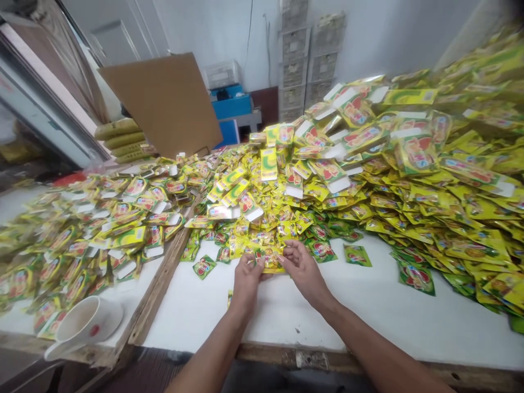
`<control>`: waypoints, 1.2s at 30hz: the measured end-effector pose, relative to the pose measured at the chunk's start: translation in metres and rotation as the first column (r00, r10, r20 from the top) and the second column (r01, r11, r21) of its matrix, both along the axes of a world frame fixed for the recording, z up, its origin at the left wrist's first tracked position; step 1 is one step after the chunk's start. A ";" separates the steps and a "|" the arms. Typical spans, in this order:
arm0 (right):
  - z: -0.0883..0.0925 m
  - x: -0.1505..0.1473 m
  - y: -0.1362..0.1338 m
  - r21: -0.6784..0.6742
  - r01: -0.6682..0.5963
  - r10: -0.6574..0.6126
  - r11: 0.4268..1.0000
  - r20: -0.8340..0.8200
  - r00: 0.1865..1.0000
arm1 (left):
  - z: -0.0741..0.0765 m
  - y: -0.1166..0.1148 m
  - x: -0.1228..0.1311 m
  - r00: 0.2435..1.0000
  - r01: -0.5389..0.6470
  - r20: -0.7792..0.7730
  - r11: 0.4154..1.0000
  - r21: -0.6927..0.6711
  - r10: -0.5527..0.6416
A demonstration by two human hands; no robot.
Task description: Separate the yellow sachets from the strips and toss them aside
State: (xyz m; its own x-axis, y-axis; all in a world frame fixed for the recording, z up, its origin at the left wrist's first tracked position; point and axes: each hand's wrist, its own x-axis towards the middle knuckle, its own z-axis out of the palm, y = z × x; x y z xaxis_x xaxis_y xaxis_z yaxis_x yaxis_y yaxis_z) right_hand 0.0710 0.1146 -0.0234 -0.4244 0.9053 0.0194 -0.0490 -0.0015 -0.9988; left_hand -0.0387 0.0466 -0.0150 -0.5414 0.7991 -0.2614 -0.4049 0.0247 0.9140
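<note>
Between my two hands, at the middle of the head view, is a small yellow sachet (271,263) with a printed front. My left hand (248,275) pinches its left side with thumb and fingers. On the other side, my right hand (302,270) grips the right edge in the same way. Just beyond my fingers lies a heap of yellow sachets (262,237). Green sachets (203,266) lie loose on the white tabletop (196,311), one left of my hands, another green sachet (357,255) to the right.
Flat yellow-green cartons (327,164) lie over the heap. A large bank of sachets (458,213) rises at right. A wooden strip (164,278) divides the table; filled cartons (131,218) pile up left of it. A white cup (88,322) stands near the front left edge.
</note>
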 end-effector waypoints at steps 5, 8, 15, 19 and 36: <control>0.007 0.004 0.005 -0.002 -0.073 0.073 0.997 0.070 0.995 | 0.005 0.013 -0.002 0.981 0.120 -0.157 0.993 0.007 -0.118; 0.013 0.009 0.010 0.023 0.105 -0.107 0.994 0.088 0.990 | 0.023 0.026 -0.023 0.835 0.274 -0.453 0.950 -0.151 -0.313; 0.015 0.015 0.017 0.094 0.160 -0.171 0.983 0.121 0.978 | 0.085 0.100 -0.105 -0.318 -0.018 -0.885 0.935 -0.354 -0.341; 0.017 0.018 0.019 0.105 0.134 -0.150 0.985 0.172 0.973 | 0.088 0.126 -0.114 -0.622 -0.022 -0.690 0.889 -0.458 -0.371; 0.024 0.020 0.017 0.160 0.054 -0.113 0.986 0.383 0.917 | 0.061 0.116 -0.116 -0.302 -0.060 -0.814 0.862 -0.503 -0.496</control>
